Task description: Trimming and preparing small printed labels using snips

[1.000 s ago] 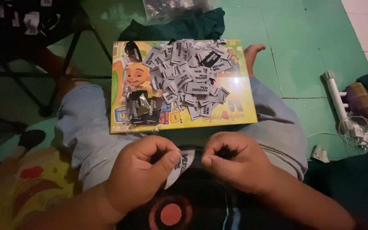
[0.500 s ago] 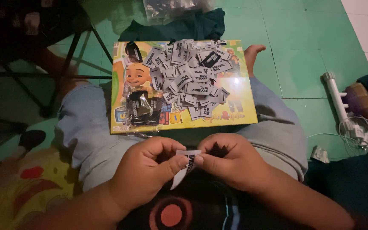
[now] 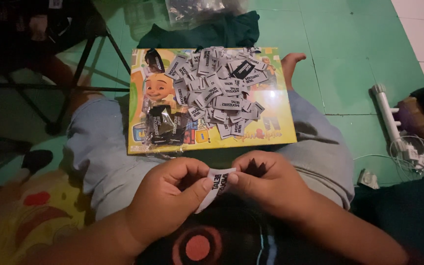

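Green floor (image 3: 359, 44): covers the whole scene; the person sits on it cross-legged in light blue jeans (image 3: 99, 152), one bare foot (image 3: 290, 64) showing past the far right corner of the board.

Picture board (image 3: 280, 127): flat, yellow, printed with a cartoon child, resting across the lap.

Dark green cloth (image 3: 207, 34): lies crumpled on the floor just beyond the board, with a clear plastic bag (image 3: 197, 9) behind it.

White power strip (image 3: 391, 118): on the floor well to the right, cable coiled at its near end.

Pile of grey fabric labels (image 3: 222, 88): loose heap over the upper middle of the board. A smaller stack of black labels (image 3: 165, 125) sits at its left, near the board's front edge.

Left hand (image 3: 165, 201): in front of the board, over the lap; thumb and forefinger pressed together on the left end of a single grey label (image 3: 217, 182).

Right hand (image 3: 266, 184): just beside the left, fingertips nearly meeting it; thumb pinches the same label's right end. A dark scrap shows between its curled fingers; what it is cannot be told.
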